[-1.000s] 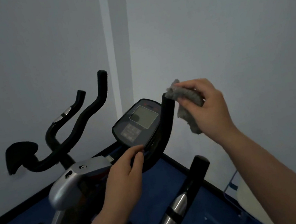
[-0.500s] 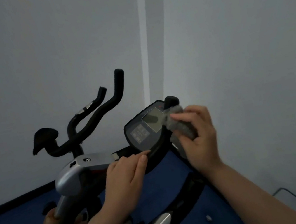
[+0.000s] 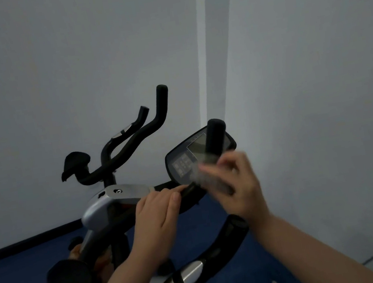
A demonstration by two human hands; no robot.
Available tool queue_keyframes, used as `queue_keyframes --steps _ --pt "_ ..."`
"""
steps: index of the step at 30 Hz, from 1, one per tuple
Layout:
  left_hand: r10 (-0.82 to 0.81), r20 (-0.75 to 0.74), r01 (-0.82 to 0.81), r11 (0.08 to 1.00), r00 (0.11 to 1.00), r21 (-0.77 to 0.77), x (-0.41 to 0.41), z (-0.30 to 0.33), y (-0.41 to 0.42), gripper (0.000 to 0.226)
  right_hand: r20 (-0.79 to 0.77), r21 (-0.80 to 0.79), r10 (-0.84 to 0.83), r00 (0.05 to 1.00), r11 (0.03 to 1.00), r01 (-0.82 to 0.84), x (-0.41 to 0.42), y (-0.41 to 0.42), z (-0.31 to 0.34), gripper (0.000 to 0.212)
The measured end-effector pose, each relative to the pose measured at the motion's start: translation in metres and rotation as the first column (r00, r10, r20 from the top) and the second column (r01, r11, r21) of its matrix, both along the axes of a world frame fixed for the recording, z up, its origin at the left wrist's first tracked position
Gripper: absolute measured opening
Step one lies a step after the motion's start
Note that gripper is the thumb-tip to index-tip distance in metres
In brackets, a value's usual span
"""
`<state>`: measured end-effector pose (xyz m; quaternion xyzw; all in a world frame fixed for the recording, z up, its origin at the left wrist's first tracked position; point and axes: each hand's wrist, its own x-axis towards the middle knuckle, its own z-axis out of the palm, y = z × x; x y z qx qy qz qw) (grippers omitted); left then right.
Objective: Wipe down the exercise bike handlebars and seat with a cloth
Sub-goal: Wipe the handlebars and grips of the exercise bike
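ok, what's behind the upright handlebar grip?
The console sits behind the upright grip, which covers part of its screen. Right hand and blurred cloth hide the grip's lower end.

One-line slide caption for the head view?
Right hand rubs a grey cloth along the upright handlebar; left hand steadies the crossbar.

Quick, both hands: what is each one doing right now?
Left hand: grips the handlebar lower down.
Right hand: holds the cloth around the handlebar; blurred.
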<state>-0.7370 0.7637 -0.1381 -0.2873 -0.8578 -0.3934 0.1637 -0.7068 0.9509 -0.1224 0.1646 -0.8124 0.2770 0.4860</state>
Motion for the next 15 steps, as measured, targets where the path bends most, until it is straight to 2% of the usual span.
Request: queue_keyframes --steps 3,5,8,9,13,15 --pt "-0.018 -0.027 0.018 1.000 0.999 -0.025 0.003 -0.004 -0.003 0.047 0.096 0.016 0.055 0.994 0.998 -0.057 0.016 -0.003 -0.019 0.039" --pt "-0.009 -0.040 0.008 0.999 0.999 -0.042 0.004 -0.004 -0.003 0.051 0.015 0.010 0.037 0.999 0.999 -0.038 0.013 0.005 0.001 0.035" --pt "0.002 -0.047 -0.005 0.998 0.999 -0.062 0.006 -0.004 -0.004 0.053 -0.186 -0.037 -0.095 0.978 0.995 0.090 0.001 0.018 0.037 0.036" --pt "0.004 -0.048 -0.007 0.998 0.999 -0.067 0.006 -0.004 -0.004 0.053 -0.197 -0.049 -0.120 0.973 0.992 0.112 -0.002 0.017 0.039 0.035" --pt "0.005 -0.050 -0.009 0.996 0.999 -0.089 0.006 -0.005 -0.003 0.053 -0.065 0.004 -0.110 0.992 0.994 0.110 0.005 -0.008 -0.015 0.036" --pt "0.003 -0.051 -0.007 0.996 0.999 -0.092 0.005 -0.006 -0.004 0.052 0.008 0.047 -0.050 0.999 0.998 0.050 0.017 -0.011 -0.036 0.036"
